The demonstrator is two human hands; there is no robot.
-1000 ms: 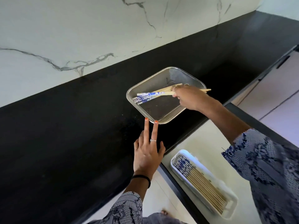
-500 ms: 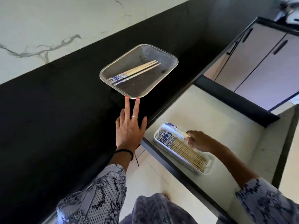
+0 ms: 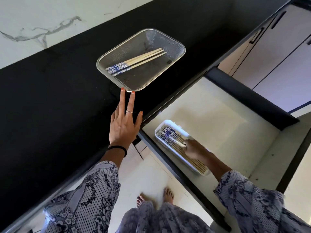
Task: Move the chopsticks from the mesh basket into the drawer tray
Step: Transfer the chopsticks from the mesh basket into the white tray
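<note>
— While most chopsticks already lie in the tray (image 3: 159,134), how much do we have left?

— We count a few chopsticks (image 3: 134,63) in the basket (image 3: 182,52) on the surface (image 3: 50,98); we judge the task well along but unfinished.

— And our hands?

— Our left hand (image 3: 123,126) lies flat, fingers straight, two fingertips touching the basket rim. Our right hand (image 3: 193,148) is down in the drawer (image 3: 227,118) over the tray; it is blurred, so we cannot tell whether it pinches any.
</note>
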